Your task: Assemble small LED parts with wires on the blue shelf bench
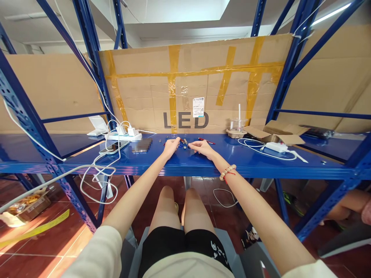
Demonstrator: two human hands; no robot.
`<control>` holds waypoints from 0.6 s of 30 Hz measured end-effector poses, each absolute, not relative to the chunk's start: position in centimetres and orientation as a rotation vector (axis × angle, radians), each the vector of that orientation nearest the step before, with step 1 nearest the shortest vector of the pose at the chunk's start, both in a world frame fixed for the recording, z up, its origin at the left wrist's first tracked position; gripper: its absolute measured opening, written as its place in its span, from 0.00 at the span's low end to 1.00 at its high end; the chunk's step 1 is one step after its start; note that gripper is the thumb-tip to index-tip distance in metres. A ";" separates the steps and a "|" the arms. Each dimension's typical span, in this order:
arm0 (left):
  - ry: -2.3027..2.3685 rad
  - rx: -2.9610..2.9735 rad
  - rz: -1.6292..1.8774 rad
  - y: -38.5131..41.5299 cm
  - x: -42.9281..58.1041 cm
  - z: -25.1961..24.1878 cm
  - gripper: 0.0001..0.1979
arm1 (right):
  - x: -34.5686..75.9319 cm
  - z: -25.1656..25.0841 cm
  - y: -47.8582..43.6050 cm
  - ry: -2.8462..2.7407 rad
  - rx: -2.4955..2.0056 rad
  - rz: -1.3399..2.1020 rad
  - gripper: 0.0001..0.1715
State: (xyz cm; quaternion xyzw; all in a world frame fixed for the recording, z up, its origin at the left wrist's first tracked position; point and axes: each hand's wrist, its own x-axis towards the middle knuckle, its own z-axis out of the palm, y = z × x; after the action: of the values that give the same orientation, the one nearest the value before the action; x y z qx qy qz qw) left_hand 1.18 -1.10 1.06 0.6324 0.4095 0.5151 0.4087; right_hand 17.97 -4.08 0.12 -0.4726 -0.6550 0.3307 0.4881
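Note:
Over the blue shelf top, my left hand [171,148] is closed in a pinch, its fingertips beside a cluster of small parts. What it holds, if anything, is too small to make out. Facing it, my right hand [202,148] also has thumb and fingers pressed together, with their contents hidden. Between the hands lie several tiny metallic and blue pieces [185,146], too small to name. Just behind my right hand rests a slim red pen-like stick [206,141].
At left stand a white power strip [123,135] with tangled cables, a phone [114,147] and a blurred dark rectangle [142,145]. To the right are a plastic cup [238,125], an opened carton [275,133] and a white adapter [276,147] with its cord. A cardboard panel [145,96] closes the back.

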 end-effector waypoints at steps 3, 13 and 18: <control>1.036 1.570 1.337 -1.0 1.0 1.1 0.14 | 17.9 0.2 -4.2 -1.589 -1.163 0.795 0.24; 1.068 1.643 1.514 0.4 0.7 0.5 0.12 | 18.1 0.1 -3.9 -1.589 -1.173 0.809 0.24; 1.033 1.620 1.562 0.5 0.8 0.4 0.13 | 18.1 0.1 -4.0 -1.584 -1.155 0.819 0.23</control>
State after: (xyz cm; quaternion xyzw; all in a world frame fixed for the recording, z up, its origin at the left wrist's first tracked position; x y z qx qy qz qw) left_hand 0.83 0.49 0.41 0.6183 0.3943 0.5962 0.3268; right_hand 18.08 -3.95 0.09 -0.4749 -0.6513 0.3367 0.4867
